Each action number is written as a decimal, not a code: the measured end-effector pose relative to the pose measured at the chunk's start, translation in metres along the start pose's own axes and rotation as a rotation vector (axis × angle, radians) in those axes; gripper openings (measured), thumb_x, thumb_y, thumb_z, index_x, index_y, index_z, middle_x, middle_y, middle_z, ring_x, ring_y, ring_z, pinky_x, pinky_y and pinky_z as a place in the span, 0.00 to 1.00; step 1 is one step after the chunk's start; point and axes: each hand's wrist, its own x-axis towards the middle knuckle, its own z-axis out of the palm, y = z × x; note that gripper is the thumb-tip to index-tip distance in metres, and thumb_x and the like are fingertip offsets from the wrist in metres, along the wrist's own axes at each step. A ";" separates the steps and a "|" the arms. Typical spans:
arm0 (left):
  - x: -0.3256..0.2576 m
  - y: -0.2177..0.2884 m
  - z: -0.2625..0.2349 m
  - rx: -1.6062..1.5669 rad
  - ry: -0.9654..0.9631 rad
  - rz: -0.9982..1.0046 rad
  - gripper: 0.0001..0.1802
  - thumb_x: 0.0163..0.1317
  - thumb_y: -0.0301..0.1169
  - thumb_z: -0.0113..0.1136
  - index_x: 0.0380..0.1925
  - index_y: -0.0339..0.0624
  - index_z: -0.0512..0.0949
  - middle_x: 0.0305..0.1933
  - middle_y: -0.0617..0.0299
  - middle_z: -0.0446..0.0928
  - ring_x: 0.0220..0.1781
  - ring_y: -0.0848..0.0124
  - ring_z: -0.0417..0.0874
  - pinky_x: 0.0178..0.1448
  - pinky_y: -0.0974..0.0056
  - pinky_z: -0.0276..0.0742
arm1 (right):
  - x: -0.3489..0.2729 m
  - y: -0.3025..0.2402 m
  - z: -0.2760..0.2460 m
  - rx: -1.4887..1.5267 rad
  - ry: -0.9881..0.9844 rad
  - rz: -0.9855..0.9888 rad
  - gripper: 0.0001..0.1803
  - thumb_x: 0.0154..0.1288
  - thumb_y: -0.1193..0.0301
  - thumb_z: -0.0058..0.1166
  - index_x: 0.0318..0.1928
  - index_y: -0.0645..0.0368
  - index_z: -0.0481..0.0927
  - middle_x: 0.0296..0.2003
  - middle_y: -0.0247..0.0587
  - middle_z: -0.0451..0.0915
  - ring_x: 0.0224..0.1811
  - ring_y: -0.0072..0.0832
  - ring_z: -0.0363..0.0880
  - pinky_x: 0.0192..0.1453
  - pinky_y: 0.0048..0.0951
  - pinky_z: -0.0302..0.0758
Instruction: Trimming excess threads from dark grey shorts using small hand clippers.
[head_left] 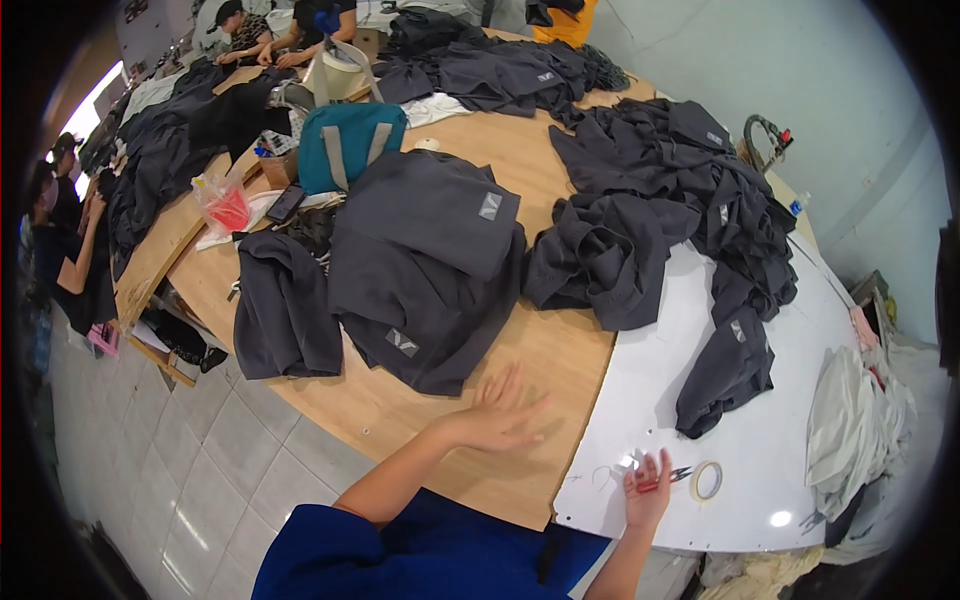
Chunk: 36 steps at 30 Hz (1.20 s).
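Observation:
My left hand (497, 415) is over the bare wood of the table, fingers spread and slightly blurred, with nothing in it. Just beyond its fingertips lies a stack of dark grey garments (410, 270) with small grey patches. My right hand (647, 492) is above the white board, palm partly up. It holds small red-handled thread snips (680, 474), whose dark blades point right, while some of its fingers stick up. Close to the blades, a roll of pale tape (708, 481) lies on the board. A folded dark garment (288, 305) rests left of the stack.
A crumpled dark garment (600, 255) and a larger heap (690, 160) spread along the right. A teal bag (345, 145), a phone (286, 204) and a plastic bag with something red (226, 208) sit behind the stack. White cloth (855, 430) hangs at the right edge. Other people work far left.

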 end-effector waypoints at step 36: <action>-0.025 -0.016 0.022 -0.408 0.210 -0.548 0.20 0.60 0.39 0.59 0.49 0.39 0.76 0.43 0.62 0.79 0.44 0.69 0.78 0.52 0.67 0.71 | -0.079 0.012 0.046 -1.517 -0.082 -0.357 0.10 0.62 0.69 0.52 0.40 0.60 0.81 0.54 0.45 0.75 0.56 0.39 0.69 0.59 0.35 0.64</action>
